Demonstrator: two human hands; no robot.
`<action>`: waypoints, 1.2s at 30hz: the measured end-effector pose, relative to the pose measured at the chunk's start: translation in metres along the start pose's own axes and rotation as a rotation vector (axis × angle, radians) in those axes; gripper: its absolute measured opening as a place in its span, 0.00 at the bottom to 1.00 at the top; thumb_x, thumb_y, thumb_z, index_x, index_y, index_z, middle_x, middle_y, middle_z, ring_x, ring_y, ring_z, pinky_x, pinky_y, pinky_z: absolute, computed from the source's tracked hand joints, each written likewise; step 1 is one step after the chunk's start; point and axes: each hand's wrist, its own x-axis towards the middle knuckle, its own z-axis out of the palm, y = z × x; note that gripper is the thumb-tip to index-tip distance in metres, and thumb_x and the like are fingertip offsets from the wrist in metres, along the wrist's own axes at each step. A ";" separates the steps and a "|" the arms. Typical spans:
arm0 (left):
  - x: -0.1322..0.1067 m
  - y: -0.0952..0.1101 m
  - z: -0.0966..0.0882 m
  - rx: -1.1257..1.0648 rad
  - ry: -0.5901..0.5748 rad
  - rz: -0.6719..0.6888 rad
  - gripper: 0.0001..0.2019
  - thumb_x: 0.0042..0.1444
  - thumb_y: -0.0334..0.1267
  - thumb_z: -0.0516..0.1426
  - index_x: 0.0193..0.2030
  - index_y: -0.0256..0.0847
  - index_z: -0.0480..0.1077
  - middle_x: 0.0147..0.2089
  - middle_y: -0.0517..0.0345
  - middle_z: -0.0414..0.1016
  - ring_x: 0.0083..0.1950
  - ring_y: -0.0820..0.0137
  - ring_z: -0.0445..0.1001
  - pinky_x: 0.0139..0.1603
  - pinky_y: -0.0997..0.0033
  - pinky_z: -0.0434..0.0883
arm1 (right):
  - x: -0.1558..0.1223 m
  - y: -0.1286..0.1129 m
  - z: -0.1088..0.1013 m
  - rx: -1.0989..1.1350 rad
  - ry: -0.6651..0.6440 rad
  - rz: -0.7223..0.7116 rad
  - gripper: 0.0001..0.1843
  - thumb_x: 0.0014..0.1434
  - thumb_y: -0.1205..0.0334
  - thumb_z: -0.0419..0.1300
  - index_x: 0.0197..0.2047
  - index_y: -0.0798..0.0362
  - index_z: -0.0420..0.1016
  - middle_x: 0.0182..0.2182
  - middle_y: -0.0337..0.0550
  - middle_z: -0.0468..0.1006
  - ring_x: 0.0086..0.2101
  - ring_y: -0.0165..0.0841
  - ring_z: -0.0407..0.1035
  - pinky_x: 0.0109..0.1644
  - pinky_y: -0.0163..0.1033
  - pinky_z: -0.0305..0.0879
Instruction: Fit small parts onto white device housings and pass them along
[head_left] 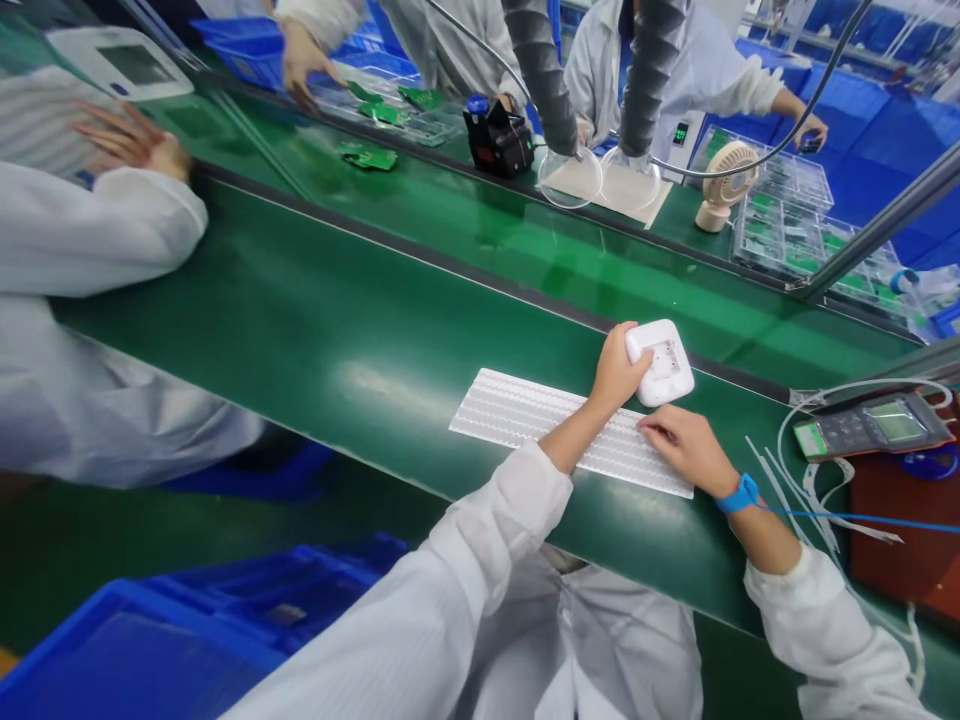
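A white square plastic housing (679, 378) with rounded corners and a recessed middle is held in my left hand (619, 368), tilted up above the green bench. My left thumb lies on its face by the recess. Below it, flat on the bench, is a white sheet (517, 408) marked with rows of small strips, partly hidden under my left forearm. My right hand (684, 445) is over the sheet's right end, thumb and forefinger pinched together. Whatever is between those fingertips is too small to make out. Around my right wrist is a blue wrist strap (741, 494).
At right lie a handheld meter (885, 425) and loose white cables (817, 500). Blue bins (150, 640) stand below at left. A co-worker's sleeve (97, 230) rests on the bench at left. Across the divider are a small fan (727, 180), trays and other people.
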 end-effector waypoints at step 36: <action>0.001 0.033 -0.021 -0.117 -0.078 -0.034 0.29 0.61 0.37 0.67 0.69 0.41 0.73 0.77 0.39 0.73 0.81 0.47 0.68 0.85 0.40 0.62 | 0.028 0.000 -0.023 0.294 0.177 0.022 0.02 0.63 0.66 0.61 0.38 0.49 0.74 0.34 0.38 0.76 0.33 0.34 0.69 0.40 0.38 0.66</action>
